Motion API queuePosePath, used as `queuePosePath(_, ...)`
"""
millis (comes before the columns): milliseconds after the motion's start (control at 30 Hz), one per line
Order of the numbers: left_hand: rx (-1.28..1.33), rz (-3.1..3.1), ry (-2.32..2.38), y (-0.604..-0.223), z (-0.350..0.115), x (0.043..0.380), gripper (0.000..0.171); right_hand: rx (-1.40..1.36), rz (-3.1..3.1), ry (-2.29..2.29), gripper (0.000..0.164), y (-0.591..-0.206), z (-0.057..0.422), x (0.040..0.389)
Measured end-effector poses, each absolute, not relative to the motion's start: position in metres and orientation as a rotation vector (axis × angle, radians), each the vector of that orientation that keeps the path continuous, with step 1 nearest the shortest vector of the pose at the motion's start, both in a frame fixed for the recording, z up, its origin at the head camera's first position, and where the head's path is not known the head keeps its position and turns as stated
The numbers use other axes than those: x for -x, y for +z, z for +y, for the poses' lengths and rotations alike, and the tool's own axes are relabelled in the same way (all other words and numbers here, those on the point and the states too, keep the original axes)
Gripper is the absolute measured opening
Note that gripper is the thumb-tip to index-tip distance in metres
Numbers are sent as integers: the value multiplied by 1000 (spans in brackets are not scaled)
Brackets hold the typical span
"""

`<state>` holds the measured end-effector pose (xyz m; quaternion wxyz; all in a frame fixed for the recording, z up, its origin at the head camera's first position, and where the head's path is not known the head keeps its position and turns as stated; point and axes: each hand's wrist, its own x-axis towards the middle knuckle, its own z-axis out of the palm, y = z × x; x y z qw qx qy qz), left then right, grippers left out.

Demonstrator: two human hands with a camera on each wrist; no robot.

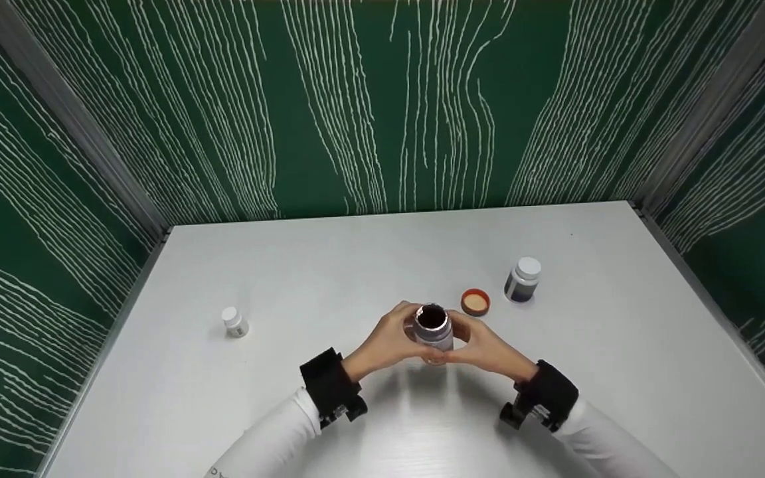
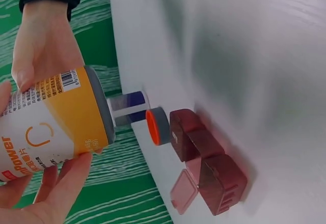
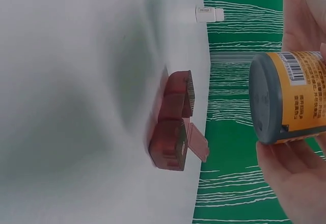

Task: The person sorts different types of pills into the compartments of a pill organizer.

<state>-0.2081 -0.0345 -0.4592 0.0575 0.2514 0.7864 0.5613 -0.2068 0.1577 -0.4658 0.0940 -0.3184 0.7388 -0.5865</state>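
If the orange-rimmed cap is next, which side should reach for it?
Probably the right grip: the cap lies just beyond it, on its side of the open bottle. The left grip also holds the bottle and could steady it.

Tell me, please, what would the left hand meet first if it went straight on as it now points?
The left hand would first press the bottle it holds, then probably the right hand on its other side; exact depth is unclear.

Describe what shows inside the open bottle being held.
In the bottle, only darkness shows inside the silvery rim; the walls cover the rest, so any contents cannot be told.
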Motion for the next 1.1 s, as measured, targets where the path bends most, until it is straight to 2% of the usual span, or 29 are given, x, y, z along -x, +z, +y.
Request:
queuePosePath(300, -795, 2500, 1553, -467, -44, 219, 64, 883, 2430, -1669, 60, -487, 167, 223)
queuePosePath(633, -784, 2939, 743, -501, -54, 231, 48, 900, 3054, -1148, 59, -502, 174, 238)
queuePosePath(867, -788, 2951, 666, -512, -53, 234, 28, 949, 3201, -750, 65, -507, 168, 242)
queuePosePath(1100, -761, 2929, 706, -514, -53, 236, 25, 1080, 3261, -470, 65, -508, 164, 244)
